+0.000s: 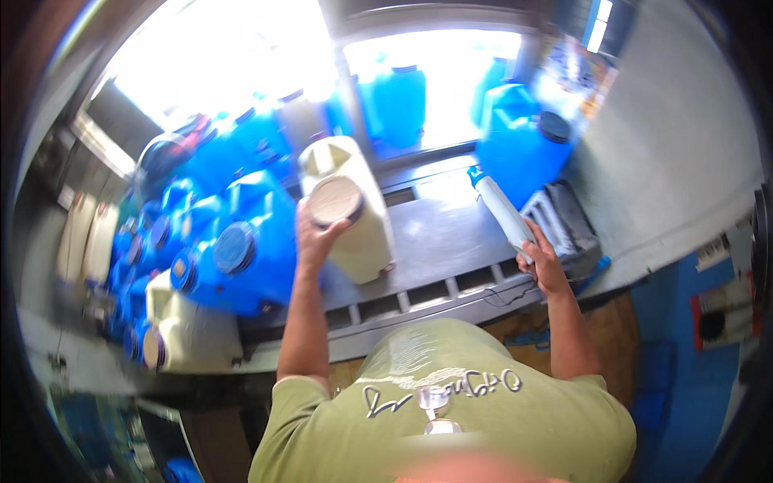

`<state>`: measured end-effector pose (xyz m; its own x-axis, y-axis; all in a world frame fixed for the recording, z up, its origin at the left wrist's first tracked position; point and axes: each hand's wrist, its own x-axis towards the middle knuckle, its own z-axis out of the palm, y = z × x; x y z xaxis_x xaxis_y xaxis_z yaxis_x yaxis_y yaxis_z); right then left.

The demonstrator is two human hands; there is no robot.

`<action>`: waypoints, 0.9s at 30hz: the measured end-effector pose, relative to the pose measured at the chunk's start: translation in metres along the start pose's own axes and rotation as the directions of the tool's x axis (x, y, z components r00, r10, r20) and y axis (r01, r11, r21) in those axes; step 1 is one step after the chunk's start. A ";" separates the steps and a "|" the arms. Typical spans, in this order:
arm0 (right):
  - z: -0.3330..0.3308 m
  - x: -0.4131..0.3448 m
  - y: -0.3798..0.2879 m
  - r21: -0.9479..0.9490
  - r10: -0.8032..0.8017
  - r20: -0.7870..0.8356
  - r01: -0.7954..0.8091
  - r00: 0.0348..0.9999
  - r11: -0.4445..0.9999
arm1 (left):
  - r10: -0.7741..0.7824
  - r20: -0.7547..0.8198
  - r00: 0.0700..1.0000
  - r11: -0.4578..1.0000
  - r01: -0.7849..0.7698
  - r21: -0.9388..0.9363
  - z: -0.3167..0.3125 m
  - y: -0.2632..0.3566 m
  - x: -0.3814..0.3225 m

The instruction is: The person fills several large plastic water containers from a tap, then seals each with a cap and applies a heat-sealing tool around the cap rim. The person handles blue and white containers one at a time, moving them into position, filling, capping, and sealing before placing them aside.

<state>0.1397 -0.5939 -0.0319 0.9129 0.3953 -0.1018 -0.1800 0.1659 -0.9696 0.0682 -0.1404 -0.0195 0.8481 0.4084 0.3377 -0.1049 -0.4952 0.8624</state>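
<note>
My left hand (315,240) grips the broad pale-brown screw cap (335,200) of a cream plastic jerrycan (356,241). The cap sits at the can's neck, and I cannot tell whether it is screwed tight. The can rests on a metal-topped counter (432,232). In my right hand (543,256) is a pale tube-shaped tool (500,208) with a blue end (475,175), pointing up and left over the counter. What kind of tool it is, the picture does not settle. Several blue jerrycans (266,211) crowd the counter just left of my left hand.
A large blue jerrycan (516,145) with a dark cap stands beyond the tool. Close to my right hand is a grey slotted box (558,217). Another cream jerrycan (193,332) is at the left. A thin dark cord (507,300) lies along the counter's slotted front edge.
</note>
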 end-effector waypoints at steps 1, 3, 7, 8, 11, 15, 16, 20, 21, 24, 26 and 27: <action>-0.023 0.001 0.000 0.139 0.032 -0.026 -0.028 0.999 0.990 | -0.035 0.019 0.999 0.997 0.036 -0.063 0.000 0.008 0.002; -0.069 0.006 0.007 0.130 0.078 -0.110 -0.063 0.991 0.990 | -0.034 -0.008 0.999 0.966 0.031 -0.255 -0.005 -0.022 0.000; -0.152 -0.002 0.019 0.194 0.033 -0.215 0.009 0.976 0.981 | -0.040 -0.175 0.984 0.890 -0.044 -0.453 -0.013 -0.059 -0.007; -0.169 -0.002 0.022 0.224 0.025 -0.235 0.030 0.972 0.974 | -0.023 -0.156 0.987 0.898 -0.049 -0.438 -0.009 -0.056 0.000; -0.204 0.009 0.035 0.234 0.076 -0.328 0.003 0.942 0.972 | 0.044 -0.081 0.996 0.938 -0.069 -0.340 -0.013 -0.048 -0.011; -0.243 0.030 0.057 0.312 0.113 -0.376 0.011 0.920 0.950 | 0.243 -0.231 0.942 0.934 -0.163 0.317 0.018 -0.043 -0.013; -0.262 0.034 0.062 0.334 0.117 -0.344 0.005 0.932 0.942 | 0.170 -0.221 0.960 0.981 -0.143 0.130 0.015 -0.049 -0.012; -0.289 0.047 0.072 -0.164 -0.008 -0.534 -0.094 0.846 0.982 | -0.082 -0.175 0.981 0.941 0.018 -0.338 -0.001 -0.041 -0.030; -0.292 0.050 0.074 -0.419 -0.115 -0.589 -0.180 0.800 0.890 | -0.136 -0.188 0.973 0.922 0.055 -0.384 -0.006 -0.036 -0.031; -0.342 0.068 0.101 -0.950 -0.639 -0.302 -0.172 0.708 0.259 | -0.145 -0.228 0.963 0.904 0.035 -0.426 -0.002 -0.028 -0.025; -0.326 0.076 0.097 -0.918 -0.532 -0.379 -0.235 0.757 0.321 | -0.017 -0.271 0.962 0.996 0.041 0.084 0.015 -0.016 -0.024; -0.316 0.074 0.089 -0.897 -0.480 -0.421 -0.274 0.770 0.347 | 0.052 -0.258 0.965 0.942 0.039 0.334 0.020 -0.012 -0.022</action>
<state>0.3071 -0.8353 -0.1958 0.9434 -0.1554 0.2930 0.0162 -0.8608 -0.5087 0.0613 -0.1592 -0.0444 0.6790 0.5659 0.4677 0.1076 -0.7069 0.6991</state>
